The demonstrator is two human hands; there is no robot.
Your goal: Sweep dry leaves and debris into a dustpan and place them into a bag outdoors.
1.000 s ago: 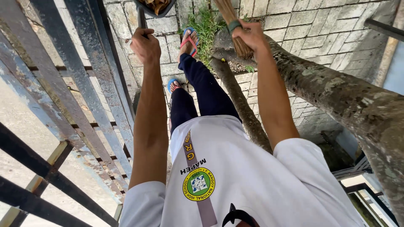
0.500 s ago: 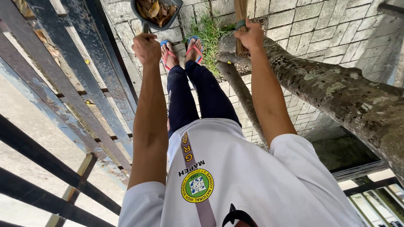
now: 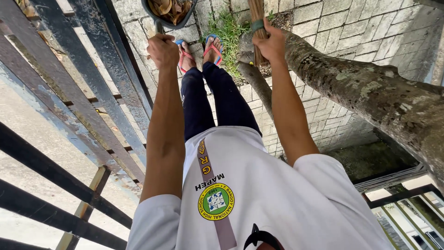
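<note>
My left hand grips the thin handle of a dark dustpan that holds dry brown leaves, at the top of the head view. My right hand is closed around a bundle broom of brown sticks bound with a green band. Both arms reach straight down in front of me. My feet in blue and red flip-flops stand side by side on grey paving bricks between the two hands.
A thick mossy tree trunk slants across the right, its base by a grass patch. A rusty dark metal gate runs along the left. Metal rails lie at the lower right.
My feet came together from a stride a second ago. The dustpan and broom stay in my hands; the view shifted slightly and the dustpan sits higher in the frame.
</note>
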